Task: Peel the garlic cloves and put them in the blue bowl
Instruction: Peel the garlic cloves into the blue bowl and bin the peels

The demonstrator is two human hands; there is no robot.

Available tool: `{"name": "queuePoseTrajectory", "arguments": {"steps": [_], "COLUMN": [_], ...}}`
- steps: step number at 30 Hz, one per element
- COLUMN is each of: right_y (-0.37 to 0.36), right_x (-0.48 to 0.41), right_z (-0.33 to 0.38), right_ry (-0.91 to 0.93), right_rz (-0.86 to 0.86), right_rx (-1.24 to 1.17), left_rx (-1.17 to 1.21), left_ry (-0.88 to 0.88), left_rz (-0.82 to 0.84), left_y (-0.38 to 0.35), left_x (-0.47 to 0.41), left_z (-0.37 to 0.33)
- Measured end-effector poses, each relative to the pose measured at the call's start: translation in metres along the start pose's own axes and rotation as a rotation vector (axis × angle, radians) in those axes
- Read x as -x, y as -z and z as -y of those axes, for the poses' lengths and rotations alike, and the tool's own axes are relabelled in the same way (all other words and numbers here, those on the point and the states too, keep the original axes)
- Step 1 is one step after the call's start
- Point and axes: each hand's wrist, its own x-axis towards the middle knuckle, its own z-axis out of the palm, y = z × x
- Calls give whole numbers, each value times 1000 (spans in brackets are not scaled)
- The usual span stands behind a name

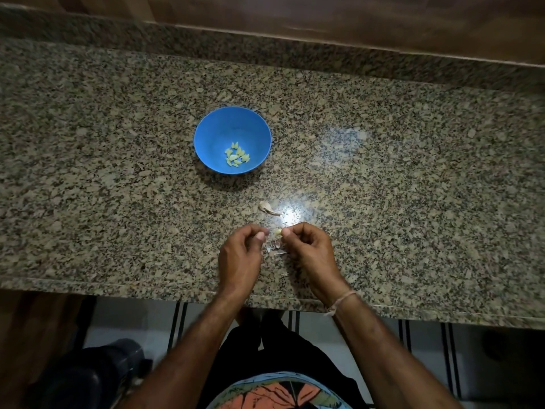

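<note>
Left hand point(240, 255) and right hand point(309, 249) in pinch on garlic clove point(276, 231), axis indiscernible.

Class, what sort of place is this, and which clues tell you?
Probably a home kitchen: a speckled stone counter, a blue bowl holding peeled garlic cloves, and loose garlic skins.

The bowl point(206, 134) is bright blue, its peeled cloves point(236, 157) pale yellow-green. The desk point(118, 202) is speckled beige, grey and black granite. The floor point(141, 317) is white with black stripes.
</note>
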Motion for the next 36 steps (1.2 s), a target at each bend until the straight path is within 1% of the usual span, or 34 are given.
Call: {"name": "queuePoseTrajectory", "arguments": {"steps": [2,4,7,9,11,14,17,18,20,22,25,28,33,36], "right_y": [-4,-10,-16,-13,-6,8,19,23,29,33,39,44,50,55], "right_x": [1,2,1,0,0,7,18,22,27,30,32,30,16,9], "right_z": [3,4,4,3,0,-5,-8,-9,-11,-15,-21,-24,-20,-16], "right_ry": [11,19,38,86,112,115,106,106,119,156,198,238,276,303], "right_rz": [4,26,23,-39,-88,-135,-186,-196,-215,-219,-208,-177,-40,52], "right_rx": [16,44,99,160,216,275,313,324,364,428,518,582,694,755], "left_rx": [52,56,23,-69,-191,-307,-333,-319,-298,-357,-451,-436,-359,-357], "left_ry": [-58,-80,-60,-68,-96,-164,-247,-270,-325,-395,-438,-434,-372,-348], "left_rz": [48,80,1,-75,-113,-75,-73,-39,95,188,157,116,51,19], "left_y": [3,5,15,27,39,48,42,37,22,8,-6,-14,-24,-27], "left_x": [0,1,-4,-14,-25,-33,-21,-15,-3,2,-2,-1,2,1], "left_z": [-3,-5,2,11,19,26,24,24,23,23,21,17,11,9]}}
